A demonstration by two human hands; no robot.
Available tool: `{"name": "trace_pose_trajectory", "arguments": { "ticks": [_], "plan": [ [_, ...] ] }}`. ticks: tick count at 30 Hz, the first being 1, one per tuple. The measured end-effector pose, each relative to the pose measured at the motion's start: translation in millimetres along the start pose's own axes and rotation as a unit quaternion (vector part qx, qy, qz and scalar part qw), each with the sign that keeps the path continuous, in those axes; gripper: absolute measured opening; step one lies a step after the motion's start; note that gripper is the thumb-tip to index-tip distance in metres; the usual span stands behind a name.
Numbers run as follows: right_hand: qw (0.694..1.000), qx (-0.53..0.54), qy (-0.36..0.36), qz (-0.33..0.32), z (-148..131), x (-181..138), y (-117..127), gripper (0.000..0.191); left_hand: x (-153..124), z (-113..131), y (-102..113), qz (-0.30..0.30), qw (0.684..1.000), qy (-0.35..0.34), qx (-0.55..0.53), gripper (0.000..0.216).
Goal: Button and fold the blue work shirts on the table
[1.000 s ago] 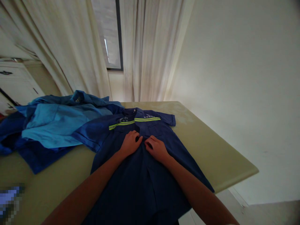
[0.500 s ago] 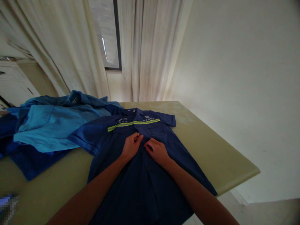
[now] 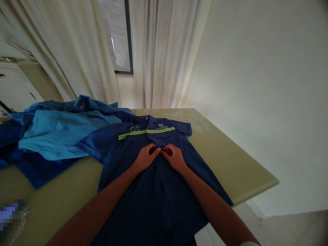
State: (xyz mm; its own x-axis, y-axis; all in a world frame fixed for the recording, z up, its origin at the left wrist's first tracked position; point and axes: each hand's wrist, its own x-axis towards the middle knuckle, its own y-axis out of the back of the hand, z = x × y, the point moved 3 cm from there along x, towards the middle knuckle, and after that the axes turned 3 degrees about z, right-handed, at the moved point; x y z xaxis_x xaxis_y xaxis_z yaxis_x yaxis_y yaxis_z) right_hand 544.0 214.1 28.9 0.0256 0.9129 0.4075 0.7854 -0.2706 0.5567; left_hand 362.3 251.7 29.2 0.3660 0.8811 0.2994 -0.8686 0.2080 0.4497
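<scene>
A dark navy short-sleeved work shirt [image 3: 143, 191] lies face up with its collar pointing away from me. A yellow-green reflective stripe and white print run across its chest. My left hand [image 3: 148, 156] pinches the front placket just below the stripe, thumb and fingers together. Right beside it, my right hand [image 3: 174, 156] pinches the same front opening, its fingertips almost touching the left thumb. Any button between the fingertips is too small to make out. The shirt's hem hangs over the near table edge.
Light blue and dark blue garments [image 3: 61, 133] are heaped on the left of the pale green table [image 3: 225, 160]. A blurred-out item [image 3: 10, 215] sits at the lower left. Behind are curtains [image 3: 169, 51] and a window; a white wall [image 3: 269, 85] stands on the right.
Both hands have drawn closer together on the placket, the right one moving up slightly beside the left. The view has shifted a little.
</scene>
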Motion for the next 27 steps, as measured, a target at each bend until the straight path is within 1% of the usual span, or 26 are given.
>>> {"name": "trace_pose_trajectory", "arguments": {
  "ticks": [2, 4, 5, 6, 8, 10, 11, 13, 15, 17, 18, 19, 20, 22, 24, 25, 27],
  "plan": [
    [1.000, 0.023, -0.009, 0.015, 3, 2, 3, 0.007, -1, 6, 1, -0.015, 0.997, -0.030, 0.071, 0.040],
    [0.998, 0.044, -0.028, 0.027, 5, 4, 6, 0.013, -2, 15, 0, -0.024, 0.990, -0.060, 0.124, 0.037],
    [0.997, 0.055, -0.036, 0.033, 6, 5, 8, 0.016, -4, 20, -1, -0.025, 0.989, -0.061, 0.132, 0.035],
    [0.996, 0.065, -0.041, 0.039, 6, 5, 10, 0.019, -5, 24, -2, -0.025, 0.991, -0.050, 0.122, 0.034],
    [0.995, 0.077, -0.040, 0.057, 5, 5, 13, 0.026, -9, 31, -7, -0.026, 0.999, 0.005, 0.048, 0.035],
    [0.993, 0.081, -0.040, 0.078, 5, 4, 17, 0.030, -14, 34, -13, -0.040, 0.996, 0.064, -0.038, 0.040],
    [0.992, 0.082, -0.045, 0.087, 5, 3, 18, 0.031, -17, 35, -16, -0.048, 0.994, 0.082, -0.056, 0.042],
    [0.989, 0.087, -0.058, 0.106, 7, 3, 22, 0.033, -22, 34, -19, -0.059, 0.994, 0.093, -0.027, 0.045],
    [0.987, 0.085, -0.059, 0.124, 6, 4, 28, 0.034, -26, 31, -21, -0.079, 0.993, 0.085, 0.021, 0.048],
    [0.989, 0.062, -0.033, 0.133, -4, 4, 38, 0.032, -29, 27, -23, -0.129, 0.987, 0.092, 0.020, 0.048],
    [0.991, 0.044, -0.014, 0.127, -12, 2, 44, 0.031, -31, 25, -24, -0.162, 0.981, 0.104, 0.002, 0.048],
    [0.994, 0.025, 0.006, 0.107, -21, -1, 50, 0.030, -31, 23, -25, -0.189, 0.975, 0.118, -0.021, 0.048],
    [0.997, 0.006, 0.023, 0.073, -30, -7, 55, 0.029, -32, 22, -26, -0.208, 0.969, 0.131, -0.039, 0.049],
    [0.998, -0.027, 0.049, -0.026, -48, -25, 58, 0.027, -32, 20, -27, -0.220, 0.962, 0.148, -0.060, 0.052],
    [0.989, -0.063, 0.071, -0.117, -57, -48, 56, 0.022, -31, 19, -28, -0.222, 0.959, 0.157, -0.075, 0.052],
    [0.983, -0.082, 0.082, -0.141, -58, -60, 54, 0.020, -30, 18, -29, -0.225, 0.957, 0.164, -0.085, 0.052],
    [0.976, -0.114, 0.102, -0.154, -55, -79, 49, 0.015, -30, 16, -30, -0.232, 0.950, 0.176, -0.109, 0.051]
  ]
}}
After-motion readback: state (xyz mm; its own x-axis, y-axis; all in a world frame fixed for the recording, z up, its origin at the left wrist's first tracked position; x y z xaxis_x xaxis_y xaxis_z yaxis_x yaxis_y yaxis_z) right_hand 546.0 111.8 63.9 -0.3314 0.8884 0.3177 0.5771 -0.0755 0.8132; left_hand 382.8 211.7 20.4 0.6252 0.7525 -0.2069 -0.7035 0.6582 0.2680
